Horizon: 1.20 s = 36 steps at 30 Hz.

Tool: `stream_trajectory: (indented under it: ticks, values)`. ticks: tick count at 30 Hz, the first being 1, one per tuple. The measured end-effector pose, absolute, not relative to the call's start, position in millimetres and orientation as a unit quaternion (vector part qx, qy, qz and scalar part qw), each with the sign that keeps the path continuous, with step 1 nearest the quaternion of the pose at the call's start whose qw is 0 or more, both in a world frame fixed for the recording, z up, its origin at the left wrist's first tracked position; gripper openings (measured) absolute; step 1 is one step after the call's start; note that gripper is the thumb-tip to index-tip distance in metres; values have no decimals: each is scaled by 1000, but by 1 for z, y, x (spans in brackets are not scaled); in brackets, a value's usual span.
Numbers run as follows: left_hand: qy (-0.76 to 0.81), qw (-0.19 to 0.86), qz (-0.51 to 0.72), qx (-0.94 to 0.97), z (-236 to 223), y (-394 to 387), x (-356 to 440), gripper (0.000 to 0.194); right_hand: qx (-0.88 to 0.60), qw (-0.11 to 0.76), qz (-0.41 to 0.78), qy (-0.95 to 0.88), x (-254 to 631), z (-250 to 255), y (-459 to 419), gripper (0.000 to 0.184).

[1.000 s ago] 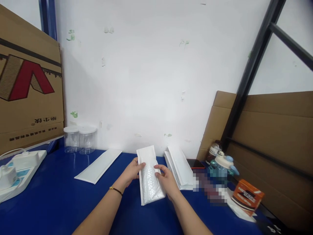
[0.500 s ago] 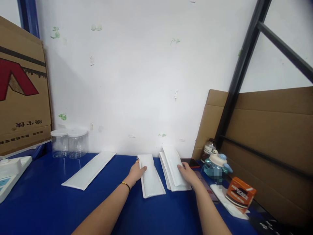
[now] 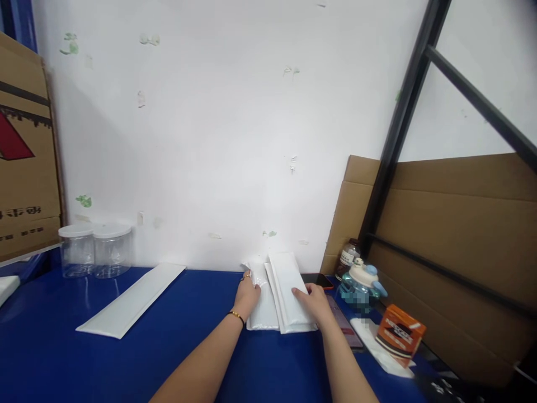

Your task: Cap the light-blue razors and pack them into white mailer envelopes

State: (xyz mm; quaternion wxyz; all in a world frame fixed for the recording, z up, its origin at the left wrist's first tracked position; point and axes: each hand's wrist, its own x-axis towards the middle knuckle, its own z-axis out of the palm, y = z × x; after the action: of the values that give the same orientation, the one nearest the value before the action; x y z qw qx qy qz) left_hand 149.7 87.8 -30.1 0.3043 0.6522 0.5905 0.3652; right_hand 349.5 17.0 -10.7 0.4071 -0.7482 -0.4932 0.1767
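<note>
My left hand (image 3: 248,294) is closed on the left edge of a white padded bubble mailer (image 3: 266,313), thumb on its face. This mailer's right side runs behind a small stack of similar white mailers (image 3: 293,305). My right hand (image 3: 315,302) grips the stack's right edge, thumb on top and the other fingers mostly hidden. Both lie near the wall on the blue tabletop (image 3: 184,324). Off to the left, another long white mailer (image 3: 132,301) lies flat by itself.
Two clear lidded jars (image 3: 112,252) stand at the back left beside a printed carton (image 3: 25,151). On the right are a phone (image 3: 319,280), a brown bottle (image 3: 348,258), a teal drinking bottle (image 3: 361,288) and an orange box (image 3: 400,336) on white paper.
My right hand has left the single mailer and taken hold of the stack. My left hand has brought the single mailer right, against the stack. The view has swung rightward.
</note>
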Motion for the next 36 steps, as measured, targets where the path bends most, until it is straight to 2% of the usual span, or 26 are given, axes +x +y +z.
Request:
stream_trajectory:
  ticks: [2,4,10,13,15,18,20,22,25,29,32,36]
  values:
    - [619,252,342,661,-31,84,143,66,-746,412,120,-509,348,-7,16,34]
    - [634,220,330,664,-33,82,135,63,-716,438,121,-530,345,-3,13,29]
    - [612,254,389,640,-29,83,126,36,-548,568,343,-509,311,0,11,37]
    - [573,294,404,650,-24,84,126,37,-542,524,374,-540,281,-1,17,36]
    - [554,313,399,660,-24,84,126,41,-587,482,270,-592,269,1,19,33]
    - [562,297,386,669,-27,84,128,55,-629,464,65,-620,275,4,16,37]
    - [577,281,372,671,-30,85,131,59,-670,447,1,-593,292,4,14,41]
    - [583,273,356,677,-32,85,135,58,-734,393,18,-554,312,-2,14,47]
    - [585,268,341,685,-32,82,141,52,-760,330,135,-544,333,-17,19,62]
    - [637,244,334,650,-32,76,147,64,-730,340,180,-565,338,-29,24,70]
    - [598,274,337,673,-33,74,151,76,-711,359,191,-573,337,-27,22,69]
    - [558,264,351,704,-38,77,163,72,-710,358,171,-582,334,-24,21,69]
